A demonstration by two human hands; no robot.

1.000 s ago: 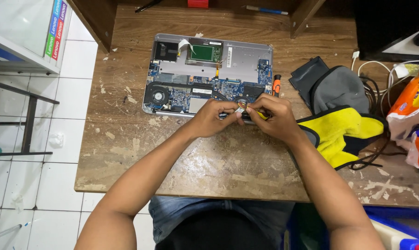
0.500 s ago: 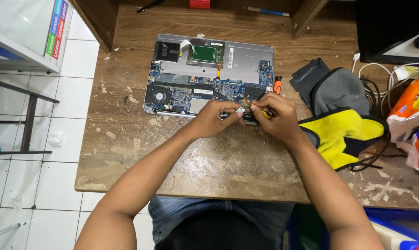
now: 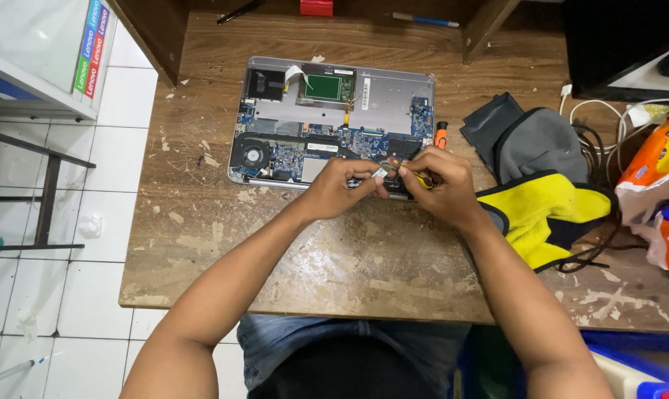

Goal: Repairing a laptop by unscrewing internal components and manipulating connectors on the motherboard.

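An opened laptop base (image 3: pixel 393 92) lies on the worn wooden table (image 3: pixel 312 258), its blue circuit board (image 3: pixel 297 151) and round fan (image 3: pixel 254 156) exposed. My left hand (image 3: pixel 342 186) pinches a small silvery part (image 3: pixel 381 173) at the laptop's near right corner. My right hand (image 3: pixel 438 181) is closed around a yellow-handled tool (image 3: pixel 422 179) whose tip meets that part. Both hands touch over the corner and hide what lies under them.
A grey and yellow bag (image 3: pixel 549 192) with black cables lies right of the laptop. An orange-handled screwdriver (image 3: pixel 441 136) sits by the laptop's right edge. Orange snack packets (image 3: pixel 659 177) are at the far right. A pen (image 3: pixel 423 19) and a red object (image 3: pixel 316 7) lie at the table's back.
Both hands stay over the laptop's near right corner, with only slight finger movement. The laptop has not moved.
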